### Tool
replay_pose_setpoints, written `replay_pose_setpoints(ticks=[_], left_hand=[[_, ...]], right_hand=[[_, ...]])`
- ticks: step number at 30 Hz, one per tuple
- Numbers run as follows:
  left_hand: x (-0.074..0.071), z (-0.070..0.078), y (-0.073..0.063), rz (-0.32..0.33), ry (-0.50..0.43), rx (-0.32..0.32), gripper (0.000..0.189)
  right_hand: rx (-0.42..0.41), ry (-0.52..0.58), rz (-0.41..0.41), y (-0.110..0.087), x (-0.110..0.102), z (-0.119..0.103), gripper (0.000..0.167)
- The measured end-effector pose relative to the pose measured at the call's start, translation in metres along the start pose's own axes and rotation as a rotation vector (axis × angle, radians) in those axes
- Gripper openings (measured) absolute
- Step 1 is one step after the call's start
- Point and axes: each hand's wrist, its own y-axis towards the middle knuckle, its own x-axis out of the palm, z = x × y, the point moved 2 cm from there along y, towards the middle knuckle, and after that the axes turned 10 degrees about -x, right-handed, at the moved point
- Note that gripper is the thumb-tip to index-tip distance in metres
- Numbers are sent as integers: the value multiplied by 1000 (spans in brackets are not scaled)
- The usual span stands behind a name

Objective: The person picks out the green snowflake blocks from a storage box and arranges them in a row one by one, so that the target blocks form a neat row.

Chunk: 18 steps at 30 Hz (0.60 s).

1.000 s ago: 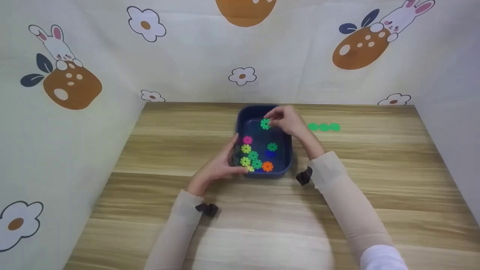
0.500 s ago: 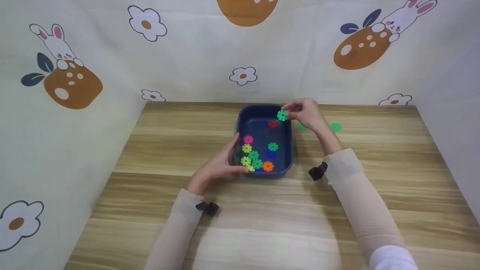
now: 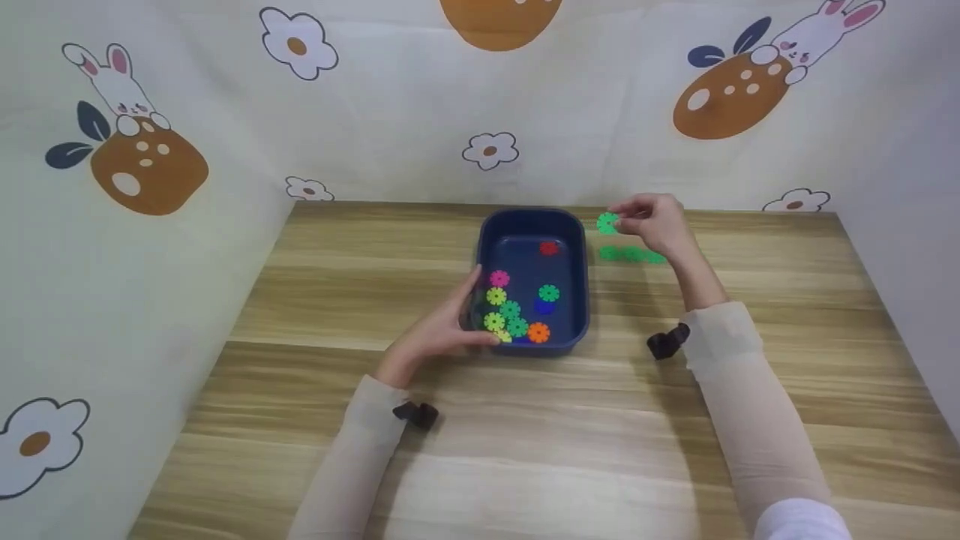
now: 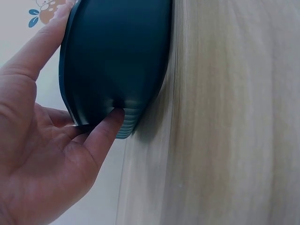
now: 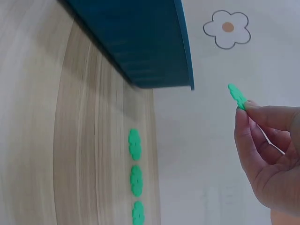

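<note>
The right hand [image 3: 652, 223] is drawn narrow, pinching one green disc [image 3: 608, 223] between thumb and fingertips; the disc, notched round its rim, juts from the fingertips on the side toward the left hand [image 3: 435, 330], clear of the tabletop [image 3: 322, 292]; in the right wrist view it shows nearly edge-on.

Below that hand, on its near side, a row of three green discs [image 5: 136, 181] lies flat on the tabletop, each apart from the next.

The left hand is spread fairly wide round the near left corner of a dark blue tray [image 3: 586, 300], holding it; the thumb lies along the near rim, the fingers against the left wall.

Inside the tray, closest to the left hand, are a pink disc [image 3: 499, 278], yellow discs [image 3: 496, 296] and two overlapping green ones; farther to the hand's right are an orange disc [image 3: 538, 332] and another green one beside a blue piece [image 3: 545, 307]; a red disc [image 3: 549, 248] lies at the far end, well apart from that hand.
</note>
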Motion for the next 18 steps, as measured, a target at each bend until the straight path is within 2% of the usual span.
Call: replay_pose_setpoints(ticks=[9, 18], left_hand=[[0, 2, 0, -6, 0, 4, 121], [1, 2, 0, -2, -23, 5, 119]], right_hand=[[42, 24, 62, -11, -24, 21, 30], [90, 46, 143, -20, -44, 50, 29]])
